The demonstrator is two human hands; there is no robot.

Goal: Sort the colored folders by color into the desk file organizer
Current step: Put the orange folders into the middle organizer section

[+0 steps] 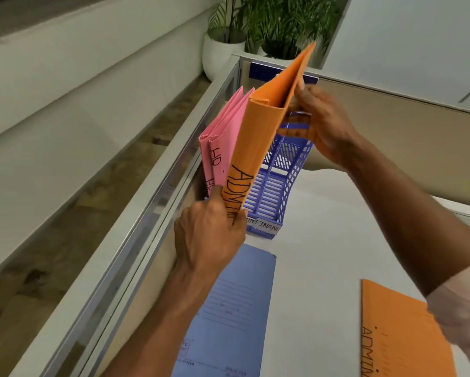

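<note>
An orange folder [261, 131] marked ADMIN stands tilted in the blue-violet file organizer [277, 175], in the slot beside two pink folders [223, 142] marked HR. My left hand [209, 229] grips the orange folder's lower spine. My right hand [323, 126] holds its upper back edge. The organizer's right slots show bare slats; a front label reads FINANC. A blue folder [228, 314] lies flat on the desk below my left hand. A second orange ADMIN folder [397, 333] lies flat at the lower right, partly under my right sleeve.
The white desk [323, 240] is bounded on the left by a metal-framed partition [157, 191] and at the back by a beige panel [391, 137]. Potted plants [255, 28] stand beyond the corner. The floor lies far below on the left.
</note>
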